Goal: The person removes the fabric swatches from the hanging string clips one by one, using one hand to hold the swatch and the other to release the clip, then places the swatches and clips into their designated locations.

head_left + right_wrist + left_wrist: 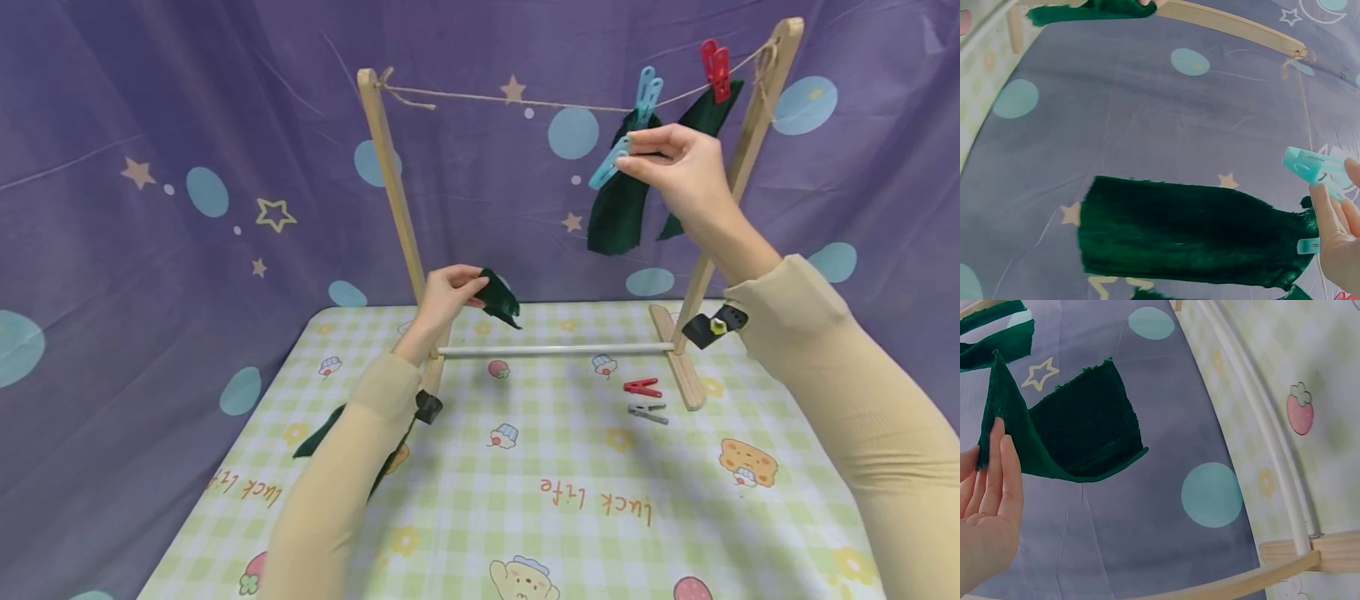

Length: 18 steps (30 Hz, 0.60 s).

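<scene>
My left hand (447, 296) pinches a dark green cloth (498, 298) by one edge, in the air near the left post; in the left wrist view the cloth (1088, 422) hangs curled from my fingers. My right hand (678, 162), raised at the string, pinches a light blue clothespin (611, 163) between thumb and fingers. Close behind that hand, a second light blue clothespin (649, 93) clips a green cloth (618, 218) to the string (517, 99). Further right, a red clothespin (716, 71) clips another green cloth (705, 117), partly hidden by my hand.
A wooden frame with a left post (390, 171), right post (772, 75) and white bar (555, 350) stands on the checkered tablecloth (570, 450). Red (642, 387) and grey (648, 412) clothespins lie near its right foot. Green cloth (318, 435) lies partly under my left forearm.
</scene>
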{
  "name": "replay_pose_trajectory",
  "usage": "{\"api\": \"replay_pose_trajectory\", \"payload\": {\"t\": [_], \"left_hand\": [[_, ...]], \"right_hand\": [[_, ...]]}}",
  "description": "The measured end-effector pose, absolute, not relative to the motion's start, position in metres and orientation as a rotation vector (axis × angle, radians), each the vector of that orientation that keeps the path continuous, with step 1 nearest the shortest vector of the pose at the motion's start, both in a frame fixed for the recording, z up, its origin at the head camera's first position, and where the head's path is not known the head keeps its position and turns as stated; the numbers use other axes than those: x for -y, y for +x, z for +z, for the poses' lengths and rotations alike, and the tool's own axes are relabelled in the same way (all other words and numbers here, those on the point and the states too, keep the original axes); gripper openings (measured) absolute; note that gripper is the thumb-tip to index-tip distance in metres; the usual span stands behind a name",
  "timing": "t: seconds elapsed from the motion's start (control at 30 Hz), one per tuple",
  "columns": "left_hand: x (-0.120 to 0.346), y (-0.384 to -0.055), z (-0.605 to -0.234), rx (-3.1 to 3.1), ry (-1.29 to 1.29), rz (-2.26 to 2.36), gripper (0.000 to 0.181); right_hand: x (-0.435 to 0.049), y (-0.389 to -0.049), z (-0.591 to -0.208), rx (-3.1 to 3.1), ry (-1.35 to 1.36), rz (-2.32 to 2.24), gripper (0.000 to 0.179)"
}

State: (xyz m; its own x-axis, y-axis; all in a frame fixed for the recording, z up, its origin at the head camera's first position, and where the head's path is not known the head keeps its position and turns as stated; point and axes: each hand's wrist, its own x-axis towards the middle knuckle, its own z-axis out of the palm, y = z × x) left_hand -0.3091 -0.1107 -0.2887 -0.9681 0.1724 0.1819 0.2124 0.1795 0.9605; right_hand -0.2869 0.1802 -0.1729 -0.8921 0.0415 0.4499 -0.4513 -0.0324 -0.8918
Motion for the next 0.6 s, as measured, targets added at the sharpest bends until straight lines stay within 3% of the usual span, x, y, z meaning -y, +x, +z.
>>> {"api": "replay_pose_trajectory", "payload": {"t": [0.6], "left_hand": [[0.137,-0.291,-0.310,2.467,-0.363,-1.890,0.027]], "right_hand": [[-0.197,-0.270,-0.229,2.221,0.404,1.760,0.033]]}}
